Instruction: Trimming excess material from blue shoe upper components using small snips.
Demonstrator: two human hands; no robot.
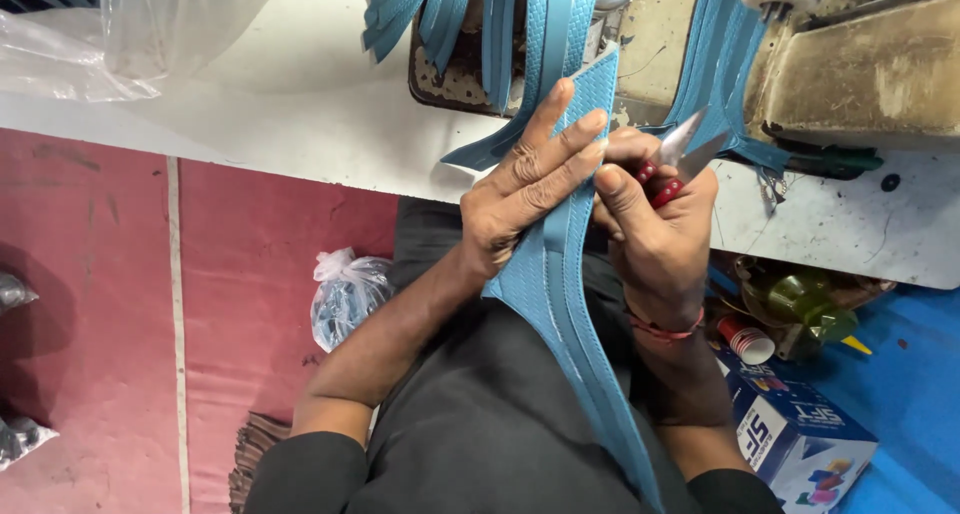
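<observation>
Running from the lap up toward the sewing machine (pixel 860 69), a long teal textured strap (pixel 560 304) lies almost upright in the view, its upper end leaning slightly right. The left hand (pixel 525 189) presses flat on the strap's upper part from its left side, fingers (pixel 560 154) stretched along the long axis, thumb hidden beneath, so it pinches the strap. The right hand (pixel 650 224), just right of the strap and touching its edge, is clenched around small red-handled snips (pixel 680 159), blades pointing up and away. More teal strips (pixel 470 14) hang above the strap over the white desk (pixel 330 114). Right of the strap, lower down, sits a blue carton (pixel 800 434).
</observation>
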